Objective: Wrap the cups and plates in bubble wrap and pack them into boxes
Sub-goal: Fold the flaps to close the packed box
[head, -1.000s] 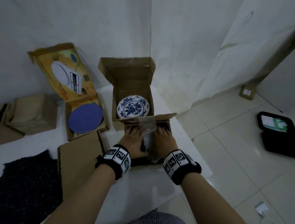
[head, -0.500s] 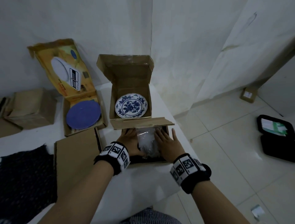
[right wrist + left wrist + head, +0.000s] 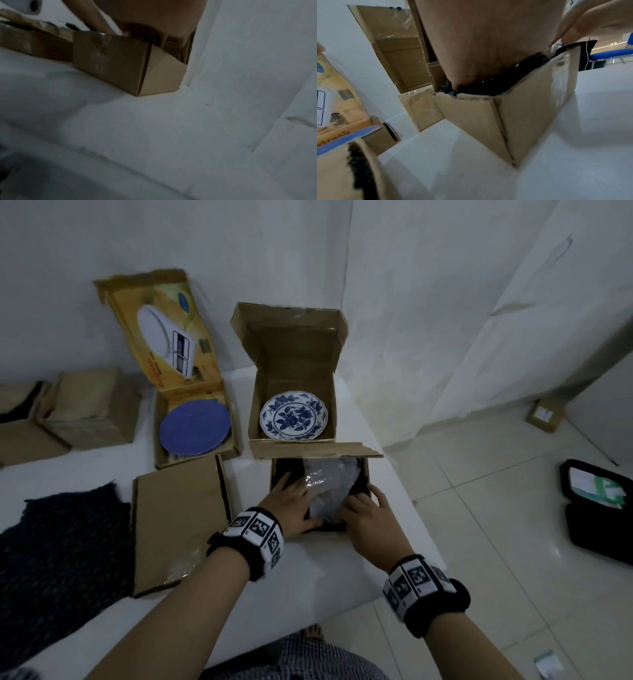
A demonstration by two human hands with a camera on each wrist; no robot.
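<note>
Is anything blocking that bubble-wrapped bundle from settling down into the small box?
Nothing visible does. The bubble-wrapped bundle already sits inside the open box, its flap folded back. The left hand and right hand rest on its sides.

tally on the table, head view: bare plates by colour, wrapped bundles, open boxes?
Blue-and-white patterned plate: 1
Solid blue plate: 1
Bubble-wrapped bundle, between left hand and right hand: 1
Open boxes: 3 (yellow box, far brown box, near brown box)
Total: 6
</note>
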